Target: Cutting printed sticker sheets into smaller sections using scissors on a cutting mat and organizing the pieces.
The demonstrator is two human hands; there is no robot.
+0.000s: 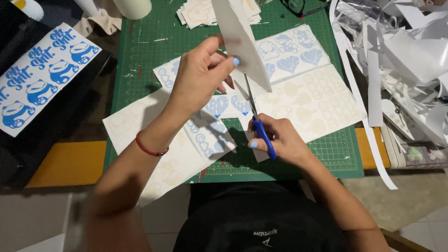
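My left hand (200, 74) pinches a white sheet of sticker paper (240, 42) and holds it up on edge above the green cutting mat (149, 60). A red cord bracelet sits on that wrist. My right hand (280, 140) grips blue-handled scissors (257, 119); their blades point up and away, into the lower edge of the held sheet. Under both hands lie sheets of blue heart and face stickers (289, 53) and sheets of pale cream stickers (322, 105).
A sheet of blue panda stickers (42, 77) lies on a black surface at the left. A heap of white paper offcuts (406, 56) fills the right side. A stack of cut stickers (198, 11) sits at the mat's far edge beside a white roll (133, 7).
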